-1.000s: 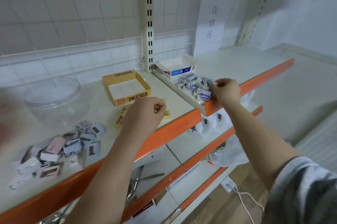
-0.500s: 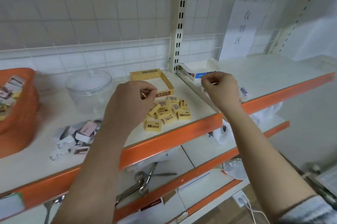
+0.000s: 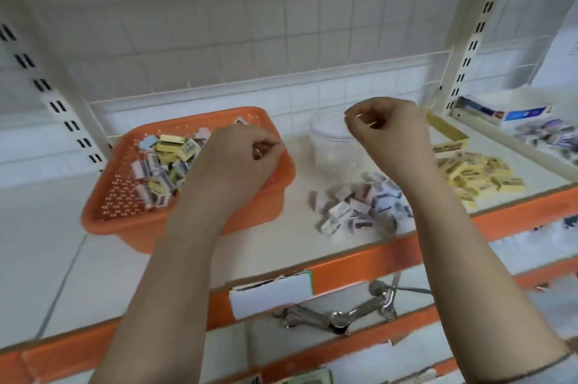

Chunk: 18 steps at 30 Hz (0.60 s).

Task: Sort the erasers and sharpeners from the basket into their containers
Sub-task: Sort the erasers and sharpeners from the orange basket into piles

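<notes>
An orange perforated basket (image 3: pixel 131 196) is seen on the left part of the white shelf (image 3: pixel 47 252), and a mixed heap of yellow erasers and small sharpeners (image 3: pixel 165 164) is lying inside it. The left hand (image 3: pixel 237 161) is held over the right half of the basket, with its fingers curled inward; whether something is pinched between them cannot be told, because the picture is blurred. The right hand (image 3: pixel 387 130) is raised in front of a clear plastic jar (image 3: pixel 328 145), fingers also curled together, and nothing can be made out inside them.

On the shelf just right of the basket a loose pile of sharpeners (image 3: pixel 356 208) is spread, partly behind the right forearm. Further right, a pile of yellow erasers (image 3: pixel 472 174) is lying beside a yellow cardboard box (image 3: pixel 447 133). On the next shelf section a white and blue box (image 3: pixel 506 113) is placed, with another group of small items (image 3: pixel 547 136) near it.

Metal tools (image 3: pixel 337 314) are seen on the lower shelf.
</notes>
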Available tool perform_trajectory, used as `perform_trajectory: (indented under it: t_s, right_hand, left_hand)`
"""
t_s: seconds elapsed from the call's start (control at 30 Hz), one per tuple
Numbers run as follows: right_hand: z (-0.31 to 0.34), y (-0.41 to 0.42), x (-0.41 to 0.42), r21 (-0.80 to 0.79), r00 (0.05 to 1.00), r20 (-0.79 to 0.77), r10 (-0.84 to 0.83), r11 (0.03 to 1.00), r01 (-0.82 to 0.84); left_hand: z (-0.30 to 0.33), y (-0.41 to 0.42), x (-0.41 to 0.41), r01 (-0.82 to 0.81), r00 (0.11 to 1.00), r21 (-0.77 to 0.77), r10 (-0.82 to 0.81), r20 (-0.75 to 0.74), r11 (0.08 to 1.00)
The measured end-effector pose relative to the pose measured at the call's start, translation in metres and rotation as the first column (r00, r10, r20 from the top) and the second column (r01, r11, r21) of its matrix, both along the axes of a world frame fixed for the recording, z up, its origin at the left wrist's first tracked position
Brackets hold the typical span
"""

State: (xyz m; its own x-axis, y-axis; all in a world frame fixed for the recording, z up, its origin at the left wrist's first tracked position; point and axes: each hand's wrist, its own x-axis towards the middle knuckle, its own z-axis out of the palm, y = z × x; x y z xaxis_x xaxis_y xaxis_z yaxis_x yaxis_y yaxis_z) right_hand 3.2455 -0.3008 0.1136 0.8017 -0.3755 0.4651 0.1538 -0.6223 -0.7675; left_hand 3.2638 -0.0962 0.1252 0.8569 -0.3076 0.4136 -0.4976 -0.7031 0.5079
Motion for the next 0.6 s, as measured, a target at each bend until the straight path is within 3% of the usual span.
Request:
perform_trajectory:
  t_s: [0.17,0.33,0.47,0.6]
  right_hand:
    - [0.004,0.068,0.022,-0.060,0.997,-0.057,0.060,0.996,-0.063]
    - [0.017,0.106,0.063,-0.318,0.969,-0.201,0.142,0.926,-0.202]
    - [0.021,0.121,0.124,-0.570,0.917,-0.369,0.153,0.742,-0.353]
    - [0.014,0.122,0.170,-0.758,0.898,-0.440,0.008,0.533,-0.376]
  left_hand:
    - [-0.004,0.067,0.005,-0.025,0.999,-0.015,0.024,-0.040,1.000]
    - [-0.007,0.107,0.007,-0.102,0.992,-0.017,0.101,-0.076,0.995]
    - [-0.010,0.126,0.005,-0.180,0.981,-0.019,0.179,-0.069,0.983]
    - [-0.009,0.135,0.005,-0.222,0.972,-0.058,0.216,-0.097,0.973]
